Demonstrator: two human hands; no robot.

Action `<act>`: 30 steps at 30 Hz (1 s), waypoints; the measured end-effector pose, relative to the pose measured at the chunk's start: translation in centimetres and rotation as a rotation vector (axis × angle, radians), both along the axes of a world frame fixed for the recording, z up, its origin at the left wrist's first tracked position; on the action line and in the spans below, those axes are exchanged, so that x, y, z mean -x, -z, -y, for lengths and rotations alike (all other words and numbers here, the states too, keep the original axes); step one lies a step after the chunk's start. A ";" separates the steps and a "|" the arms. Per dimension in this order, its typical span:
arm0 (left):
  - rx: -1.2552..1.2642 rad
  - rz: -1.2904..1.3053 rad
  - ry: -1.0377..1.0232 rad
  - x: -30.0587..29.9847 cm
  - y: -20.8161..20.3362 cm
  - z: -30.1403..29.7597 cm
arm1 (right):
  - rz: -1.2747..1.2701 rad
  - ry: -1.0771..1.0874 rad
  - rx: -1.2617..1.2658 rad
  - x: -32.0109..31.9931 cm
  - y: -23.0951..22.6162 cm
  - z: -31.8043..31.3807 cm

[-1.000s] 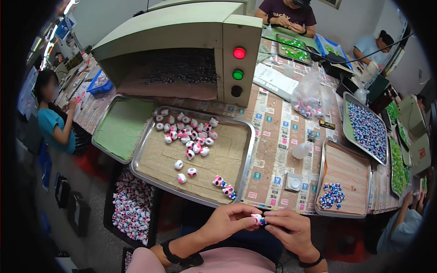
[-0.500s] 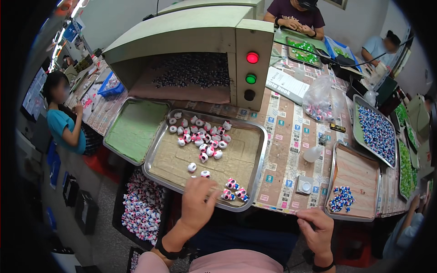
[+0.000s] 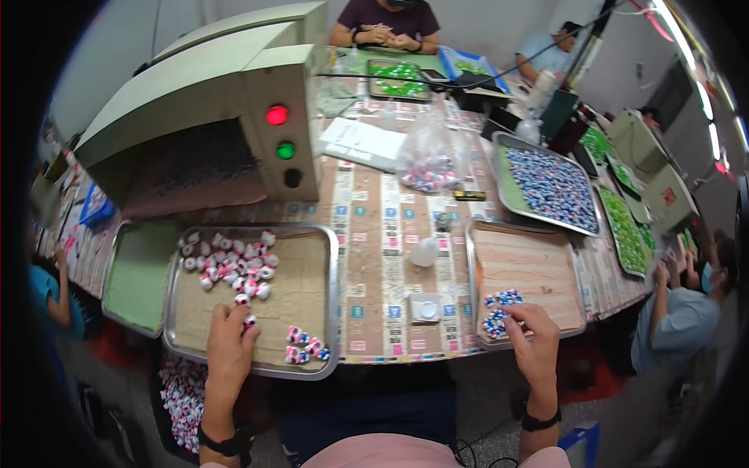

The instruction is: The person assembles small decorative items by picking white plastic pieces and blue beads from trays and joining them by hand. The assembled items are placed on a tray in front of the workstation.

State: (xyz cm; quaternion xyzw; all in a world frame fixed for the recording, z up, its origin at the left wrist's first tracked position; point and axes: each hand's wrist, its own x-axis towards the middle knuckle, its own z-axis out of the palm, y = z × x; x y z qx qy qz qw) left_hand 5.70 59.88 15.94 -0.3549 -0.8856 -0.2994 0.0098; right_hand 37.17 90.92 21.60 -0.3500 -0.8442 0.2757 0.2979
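On the beige-lined tray [image 3: 304, 273], my left hand [image 3: 228, 343] closes thumb and fingers around a small round white-and-pink piece [image 3: 249, 320]. More hollow white-and-pink pieces [image 3: 226, 261] lie in a loose heap beyond it. To its right, a few pieces with pink, white and blue parts [image 3: 307, 347] sit together near the tray's front edge. My right hand [image 3: 538, 343] is at the orange-lined tray [image 3: 538, 265], its fingertips pinched at a small pile of blue-and-white pieces [image 3: 495, 321]. Whatever is between those fingertips is too small to make out.
Between the trays stand a small white bottle [image 3: 425, 252] and a square block with a round white top [image 3: 425, 309]. Behind are a machine with lit buttons [image 3: 277, 148], a plastic bag of pieces [image 3: 429, 160] and a tray of blue pieces [image 3: 550, 187]. Other people sit around.
The view has swung to the right. My left hand has gone from above the tray's front edge to a white-and-pink piece; my right hand has reached forward to the blue-and-white pile.
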 end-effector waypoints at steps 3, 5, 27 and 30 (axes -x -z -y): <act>-0.038 -0.013 0.030 -0.1 -0.3 -0.3 | 0.069 0.050 -0.109 -1.7 1.8 -2.8; -0.129 0.044 0.008 0.2 -0.3 -0.1 | 0.105 0.029 -0.154 -1.7 2.8 -3.6; -0.771 1.942 0.238 -10.3 -1.5 -5.1 | -0.119 -0.085 0.543 1.9 2.5 -0.3; -0.660 1.738 0.222 -11.2 -1.7 -5.3 | -0.202 -0.244 0.608 2.7 1.9 1.5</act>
